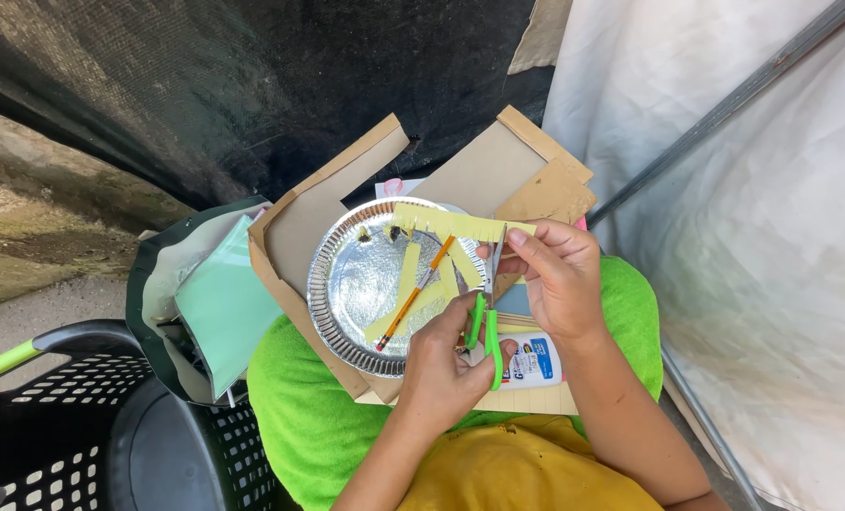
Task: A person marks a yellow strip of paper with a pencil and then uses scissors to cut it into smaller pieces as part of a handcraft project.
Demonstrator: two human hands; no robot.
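Observation:
My left hand (441,369) grips green-handled scissors (485,326), blades pointing up and closing on a yellow paper strip (441,222) with a fringed lower edge. My right hand (557,274) pinches the right end of that strip between thumb and fingers. Under the strip a silver foil plate (347,284) rests on my lap, holding yellow paper offcuts (413,303) and an orange pencil (413,295). A white glue bottle (533,362) lies just right of the scissor handles.
Brown cardboard pieces (498,170) lie beneath the plate on a green towel (299,407) over my lap. A dark green bag with mint paper (219,303) sits to the left, above a black laundry basket (72,416). White sheeting (725,189) hangs on the right.

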